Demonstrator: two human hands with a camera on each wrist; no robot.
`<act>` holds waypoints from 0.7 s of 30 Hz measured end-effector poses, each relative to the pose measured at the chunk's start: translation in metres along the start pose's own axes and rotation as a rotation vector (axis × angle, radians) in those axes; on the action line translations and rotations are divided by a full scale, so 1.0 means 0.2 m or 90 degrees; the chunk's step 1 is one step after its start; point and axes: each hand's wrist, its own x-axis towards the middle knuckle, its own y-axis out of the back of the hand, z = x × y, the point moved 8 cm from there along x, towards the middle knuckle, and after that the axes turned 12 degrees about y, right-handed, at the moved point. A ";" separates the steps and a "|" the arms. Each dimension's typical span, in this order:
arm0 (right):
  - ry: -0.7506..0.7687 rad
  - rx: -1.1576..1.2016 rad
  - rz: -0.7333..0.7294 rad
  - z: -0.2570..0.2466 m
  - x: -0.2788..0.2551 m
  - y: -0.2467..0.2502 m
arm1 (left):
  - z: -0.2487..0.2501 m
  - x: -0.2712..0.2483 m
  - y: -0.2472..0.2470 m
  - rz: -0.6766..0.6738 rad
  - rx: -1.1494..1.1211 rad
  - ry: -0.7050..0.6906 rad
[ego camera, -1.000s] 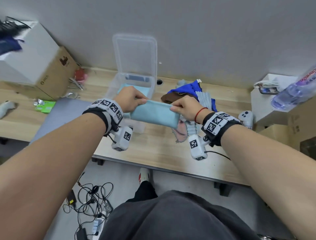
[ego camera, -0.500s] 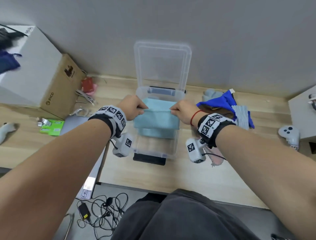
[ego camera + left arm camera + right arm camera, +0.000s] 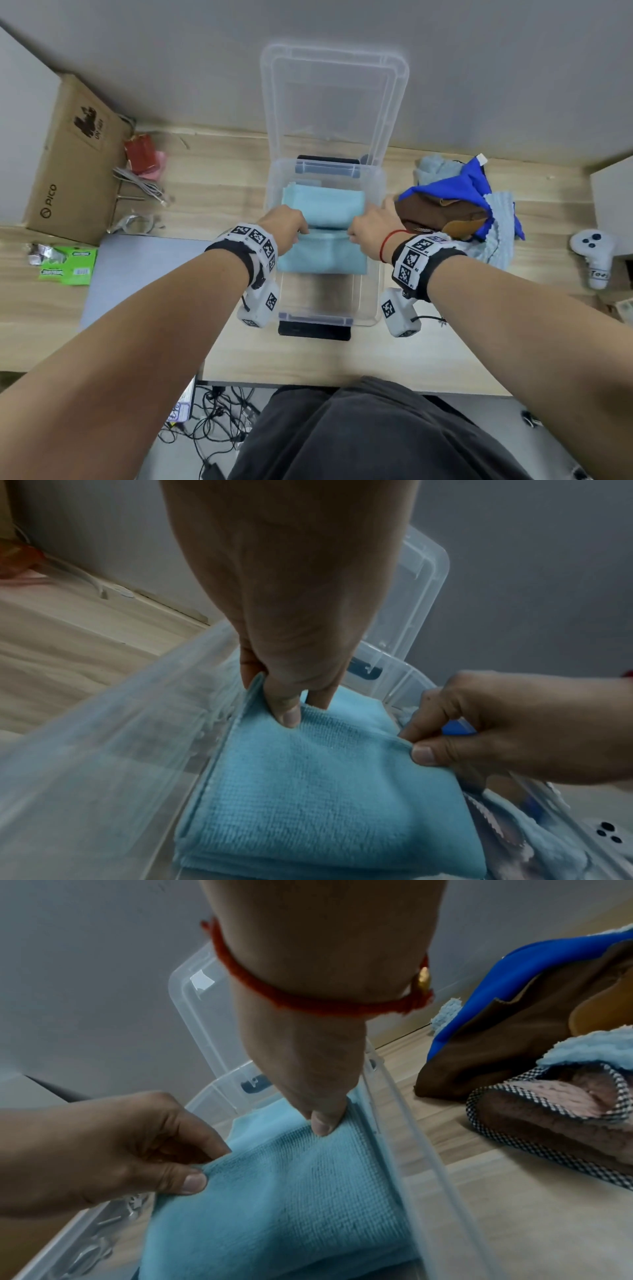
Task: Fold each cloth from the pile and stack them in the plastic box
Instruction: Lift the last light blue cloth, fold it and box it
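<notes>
A clear plastic box [image 3: 375, 301] stands on the table with its lid [image 3: 334, 102] leaning open against the wall. Inside, a folded light blue cloth [image 3: 322, 253] [image 3: 325, 791] [image 3: 291, 1199] hangs low in the box, over another folded light blue cloth [image 3: 323, 205] lying at the far end. My left hand [image 3: 286, 224] [image 3: 284, 704] pinches its far left corner. My right hand [image 3: 371, 226] [image 3: 323, 1121] pinches its far right corner. The cloth pile [image 3: 455, 209], blue, brown and pale blue, lies just right of the box.
A cardboard box [image 3: 68, 164] stands at the left, with cables [image 3: 140, 185], a red packet [image 3: 138, 157] and a green packet [image 3: 68, 267] near it. A white controller [image 3: 594, 257] lies at the right, a grey mat [image 3: 137, 270] left of the plastic box.
Both hands carried the folded light blue cloth from above the table's front over the box and lowered it inside. The head view shifted so the box is now centred.
</notes>
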 end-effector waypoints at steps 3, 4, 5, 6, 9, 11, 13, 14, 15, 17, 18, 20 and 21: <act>-0.025 -0.012 0.009 0.01 0.02 0.01 | 0.00 0.05 0.00 0.023 0.019 -0.004; -0.033 -0.016 0.012 0.02 0.03 0.01 | 0.01 0.06 0.01 0.024 0.038 0.004; -0.040 -0.019 0.018 0.02 0.04 0.01 | 0.01 0.08 0.01 0.038 0.048 -0.001; -0.045 -0.021 0.031 0.02 0.04 0.02 | 0.01 0.08 0.03 0.047 0.061 0.006; -0.061 -0.021 0.068 0.03 0.03 0.03 | 0.01 0.09 0.04 0.091 0.097 0.007; -0.079 -0.011 0.098 0.02 0.01 0.04 | 0.00 0.09 0.06 0.131 0.098 0.000; -0.077 -0.014 0.140 0.01 0.00 0.07 | -0.01 0.08 0.07 0.151 0.078 -0.006; -0.058 -0.011 0.174 -0.01 0.00 0.08 | 0.00 0.08 0.08 0.147 0.056 -0.011; -0.030 0.009 0.190 -0.03 0.00 0.10 | 0.01 0.08 0.08 0.134 0.036 -0.026; 0.045 0.053 0.179 -0.10 0.01 0.09 | 0.05 0.06 0.03 0.077 0.014 -0.061; 0.077 0.070 0.149 -0.13 0.01 0.08 | 0.06 0.05 0.01 0.044 0.009 -0.071; 0.119 0.068 0.093 -0.19 0.01 0.04 | 0.06 0.02 -0.06 -0.003 0.028 -0.060; 0.123 0.065 0.067 -0.20 0.01 0.02 | 0.05 0.02 -0.09 -0.014 0.059 -0.048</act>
